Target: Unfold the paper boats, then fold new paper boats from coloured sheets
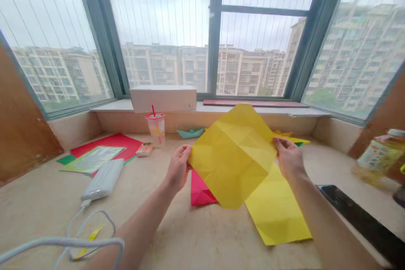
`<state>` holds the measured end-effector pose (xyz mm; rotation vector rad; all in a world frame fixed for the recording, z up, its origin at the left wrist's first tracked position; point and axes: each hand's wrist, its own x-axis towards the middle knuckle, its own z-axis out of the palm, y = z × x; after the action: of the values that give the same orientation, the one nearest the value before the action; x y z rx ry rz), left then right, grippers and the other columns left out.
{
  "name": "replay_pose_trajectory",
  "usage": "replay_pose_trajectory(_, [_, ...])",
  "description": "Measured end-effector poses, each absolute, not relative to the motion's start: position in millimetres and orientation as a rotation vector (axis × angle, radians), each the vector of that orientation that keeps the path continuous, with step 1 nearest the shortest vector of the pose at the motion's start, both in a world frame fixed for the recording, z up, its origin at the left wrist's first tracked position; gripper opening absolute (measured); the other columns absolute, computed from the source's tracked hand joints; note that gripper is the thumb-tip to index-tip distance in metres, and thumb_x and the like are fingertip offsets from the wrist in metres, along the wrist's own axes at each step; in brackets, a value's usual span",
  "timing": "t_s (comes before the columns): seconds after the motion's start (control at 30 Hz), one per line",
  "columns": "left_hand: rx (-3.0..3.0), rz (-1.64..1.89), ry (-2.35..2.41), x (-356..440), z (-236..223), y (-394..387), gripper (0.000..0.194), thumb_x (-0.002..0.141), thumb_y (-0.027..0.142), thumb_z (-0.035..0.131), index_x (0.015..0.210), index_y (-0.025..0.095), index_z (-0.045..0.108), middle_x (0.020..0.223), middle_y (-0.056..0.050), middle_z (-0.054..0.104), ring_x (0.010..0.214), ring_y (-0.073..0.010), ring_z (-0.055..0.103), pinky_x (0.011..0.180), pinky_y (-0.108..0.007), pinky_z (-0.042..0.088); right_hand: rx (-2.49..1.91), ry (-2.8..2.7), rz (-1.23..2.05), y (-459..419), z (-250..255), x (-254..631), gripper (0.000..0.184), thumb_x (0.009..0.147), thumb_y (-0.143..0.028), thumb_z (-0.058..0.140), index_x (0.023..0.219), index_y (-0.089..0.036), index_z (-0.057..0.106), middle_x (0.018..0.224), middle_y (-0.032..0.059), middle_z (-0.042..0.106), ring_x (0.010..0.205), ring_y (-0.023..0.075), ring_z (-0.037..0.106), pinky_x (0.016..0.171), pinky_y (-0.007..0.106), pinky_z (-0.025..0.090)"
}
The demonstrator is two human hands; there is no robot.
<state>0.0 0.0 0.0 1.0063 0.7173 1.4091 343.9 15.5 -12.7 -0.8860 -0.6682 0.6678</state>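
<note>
A creased sheet of yellow paper [232,156] is held up above the table, spread out with one corner pointing upward. My left hand [179,166] pinches its left corner between thumb and fingers. At the opposite corner, my right hand [289,155] grips it the same way. Below and behind it lies a red folded paper [201,190], partly covered from view. Another yellow sheet [278,209] rests flat on the table beneath my right hand, its upper part hidden by the raised one.
A teal paper boat [190,133] and a plastic cup with a straw [156,128] stand toward the back. At left lie red paper [123,143], a white power bank [103,178] and its cable [63,242]. A dark phone [357,219] and a bottle [379,156] are at right.
</note>
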Motion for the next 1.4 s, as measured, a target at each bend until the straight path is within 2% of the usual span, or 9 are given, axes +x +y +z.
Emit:
replay_pose_trajectory(0.1, [0.996,1.288,0.577,-10.4,1.3,-1.9,0.038,0.090,0.053,0.052,0.099,0.017,0.060,0.054,0.000,0.066,0.045,-0.0175,0.064,0.043,-0.023,0.047,-0.950,-0.802,0.925,6.9,-4.1,351.5,0.042,0.054,-0.043,0.089,0.083,-0.020,0.070,0.074,0.0030,0.075,0.067,0.0228,0.071,0.057,0.031,0.056])
replay_pose_trajectory(0.2, [0.973,1.130,0.513,-14.3,0.0,-0.5,0.060,0.091,0.064,0.037,0.109,0.013,0.063,0.060,-0.005,0.068,0.056,-0.0226,0.069,0.053,-0.031,0.053,-1.034,-0.978,1.249,-1.8,0.5,347.0,0.040,0.060,-0.044,0.086,0.088,-0.019,0.071,0.075,0.0042,0.076,0.063,0.0224,0.071,0.056,0.031,0.056])
replay_pose_trajectory(0.33, [0.991,0.874,0.535,-10.1,-4.2,0.9,0.083,0.086,0.076,0.026,0.098,0.006,0.069,0.066,-0.012,0.070,0.057,-0.0244,0.068,0.055,-0.033,0.052,-1.064,-1.111,1.511,-9.5,-2.2,325.0,0.033,0.065,-0.041,0.084,0.084,-0.018,0.069,0.073,0.0032,0.075,0.057,0.0174,0.069,0.052,0.026,0.053])
replay_pose_trajectory(0.6, [1.018,0.668,0.399,-15.4,3.6,-19.1,0.090,0.074,0.085,0.041,0.122,0.012,0.063,0.107,-0.016,0.073,0.109,-0.0375,0.065,0.091,-0.046,0.050,-1.021,-1.095,1.615,-15.1,-5.0,298.9,0.031,0.072,-0.032,0.080,0.096,-0.018,0.066,0.080,0.0032,0.075,0.063,0.0166,0.070,0.060,0.027,0.055])
replay_pose_trajectory(0.73, [1.062,0.567,0.452,-18.6,0.7,-25.3,0.064,0.076,0.056,0.068,0.124,0.013,0.062,0.108,-0.013,0.074,0.104,-0.0347,0.068,0.088,-0.042,0.053,-0.968,-1.042,1.481,-10.9,-3.0,295.1,0.045,0.078,-0.031,0.075,0.119,-0.023,0.058,0.096,0.0052,0.075,0.074,0.0197,0.072,0.068,0.032,0.057])
replay_pose_trajectory(0.87, [1.070,0.729,0.588,-7.5,0.4,-24.2,0.044,0.083,0.023,0.067,0.126,0.013,0.060,0.111,-0.014,0.073,0.098,-0.0300,0.071,0.086,-0.037,0.056,-0.903,-1.061,1.418,-12.5,-0.4,296.9,0.043,0.089,-0.049,0.059,0.124,-0.025,0.056,0.109,0.0082,0.073,0.090,0.0218,0.071,0.074,0.032,0.058])
replay_pose_trajectory(1.0, [0.959,1.127,0.603,1.6,2.0,-12.8,0.043,0.087,0.020,0.060,0.130,0.014,0.056,0.121,-0.014,0.069,0.108,-0.0293,0.067,0.094,-0.040,0.055,-0.919,-1.254,1.535,-19.9,-2.8,298.8,0.050,0.091,-0.059,0.049,0.125,-0.023,0.058,0.104,0.0099,0.073,0.087,0.0226,0.071,0.063,0.031,0.058])
replay_pose_trajectory(1.2, [0.902,1.362,0.632,-1.7,-2.2,2.6,0.043,0.087,0.019,0.058,0.131,0.017,0.056,0.123,-0.011,0.068,0.115,-0.0279,0.064,0.100,-0.042,0.052,-0.958,-1.460,1.485,-19.5,-9.8,293.6,0.046,0.084,-0.054,0.065,0.108,-0.015,0.066,0.084,0.0080,0.073,0.048,0.0085,0.057,0.039,0.017,0.042])
replay_pose_trajectory(1.4, [0.895,1.447,0.662,-8.2,-3.3,11.0,0.038,0.086,0.024,0.059,0.124,0.016,0.060,0.118,-0.011,0.070,0.112,-0.0270,0.065,0.097,-0.040,0.053,-1.120,-1.490,1.316,-17.2,-6.4,294.7,0.044,0.087,-0.057,0.060,0.100,-0.016,0.069,0.072,0.0007,0.072,0.028,-0.0004,0.037,0.043,0.018,0.046])
